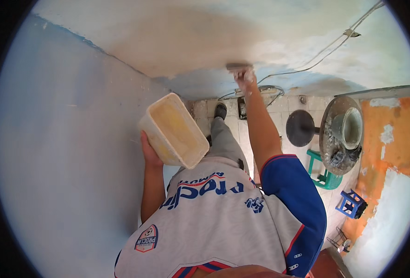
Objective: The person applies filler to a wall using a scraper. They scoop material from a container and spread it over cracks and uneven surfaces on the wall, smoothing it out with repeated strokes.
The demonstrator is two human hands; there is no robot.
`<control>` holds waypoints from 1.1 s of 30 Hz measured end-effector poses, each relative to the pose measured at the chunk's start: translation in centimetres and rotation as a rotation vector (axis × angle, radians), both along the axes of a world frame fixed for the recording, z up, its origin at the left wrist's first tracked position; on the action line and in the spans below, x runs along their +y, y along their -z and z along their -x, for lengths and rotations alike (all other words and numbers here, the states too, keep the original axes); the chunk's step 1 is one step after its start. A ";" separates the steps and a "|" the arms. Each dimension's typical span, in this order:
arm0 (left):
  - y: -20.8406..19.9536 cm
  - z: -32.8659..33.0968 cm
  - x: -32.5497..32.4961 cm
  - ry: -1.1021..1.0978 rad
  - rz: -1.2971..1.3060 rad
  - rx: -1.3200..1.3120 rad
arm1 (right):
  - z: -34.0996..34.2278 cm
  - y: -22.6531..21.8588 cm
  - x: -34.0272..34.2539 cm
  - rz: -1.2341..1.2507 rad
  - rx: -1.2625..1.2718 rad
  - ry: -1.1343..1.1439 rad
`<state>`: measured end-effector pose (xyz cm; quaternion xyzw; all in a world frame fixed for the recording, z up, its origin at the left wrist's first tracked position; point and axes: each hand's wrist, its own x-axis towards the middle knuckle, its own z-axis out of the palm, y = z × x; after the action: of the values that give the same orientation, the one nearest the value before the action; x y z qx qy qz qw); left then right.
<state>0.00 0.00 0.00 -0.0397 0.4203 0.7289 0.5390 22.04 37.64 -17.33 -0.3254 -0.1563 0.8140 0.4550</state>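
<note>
My left hand grips a rectangular off-white plastic tub by its outer side, tilted in front of my chest. Yellowish-beige residue coats the inside of the tub. My right hand, smeared with white, reaches up and forward with its fingers closed around a dark, flat scraper. The scraper lies against the wall, at the lower border of a damp-looking beige patch. Pale blue paint shows below that patch. My fingers and the blur hide the scraper's handle.
Cables run along the wall by my right arm. At right stand a round table bearing a grey bowl, a dark round stool, a green stool and a blue stool. A bluish wall rises close at left.
</note>
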 end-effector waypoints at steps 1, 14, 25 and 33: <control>0.4 0.0 -0.7 0.003 -0.031 -0.020 | -0.1 -0.5 0.4 -0.077 0.029 0.052; 1.8 3.2 3.0 0.024 -0.070 0.037 | 2.1 0.7 6.5 -0.179 0.181 0.029; 1.4 3.2 2.3 0.005 -0.002 0.050 | 2.0 3.7 2.3 -0.093 0.067 0.025; 2.1 2.8 1.3 -0.044 0.037 0.062 | 0.4 -0.4 -2.5 -0.104 -0.025 -0.104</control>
<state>-2.80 1.29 -2.12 -0.0361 0.4492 0.7335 0.5088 21.67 35.17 -16.93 -0.3029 -0.2208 0.8233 0.4262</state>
